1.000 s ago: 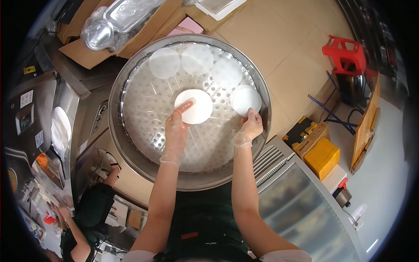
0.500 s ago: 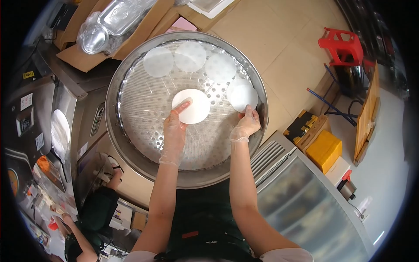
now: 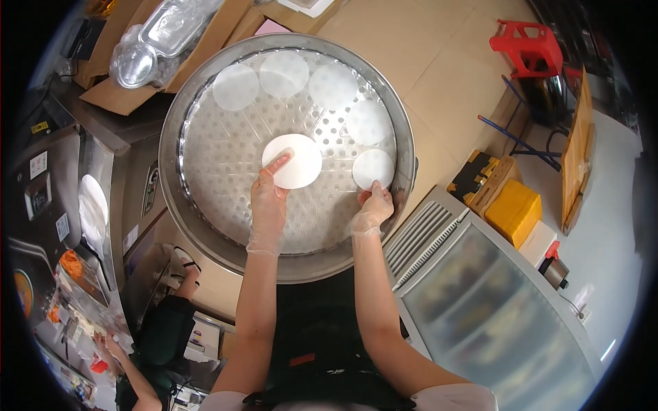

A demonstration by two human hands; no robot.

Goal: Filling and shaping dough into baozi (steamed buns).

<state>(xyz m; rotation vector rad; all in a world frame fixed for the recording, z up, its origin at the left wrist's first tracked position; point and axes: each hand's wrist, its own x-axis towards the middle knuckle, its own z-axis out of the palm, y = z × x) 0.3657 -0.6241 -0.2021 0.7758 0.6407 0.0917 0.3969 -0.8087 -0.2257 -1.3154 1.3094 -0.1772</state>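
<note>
A large round metal steamer tray [image 3: 168, 205] with a raised rim and a perforated bottom is in front of me. Gloved in clear plastic, my left hand [image 3: 267, 202] grips a stack of round white paper liners [image 3: 301, 164] over the middle, thumb on top. My right hand [image 3: 375, 205], also gloved, pinches the near edge of a single paper liner [image 3: 373, 168] by the right rim. Several more translucent liners lie along the far and right side, among them one at the far left [image 3: 236, 88] and one just beyond my right hand's liner [image 3: 369, 123].
An open cardboard box [image 3: 123, 96] of clear plastic containers stands at the far left. To the right are a glass-topped freezer [image 3: 493, 294], a yellow box [image 3: 513, 212] and a red stool [image 3: 528, 48]. Another person's arm [image 3: 133, 373] shows at lower left.
My right hand has drawn its liner nearer to me, from overlapping the neighbouring liner to just apart from it. My left hand keeps the stack over the middle. The view has shifted slightly.
</note>
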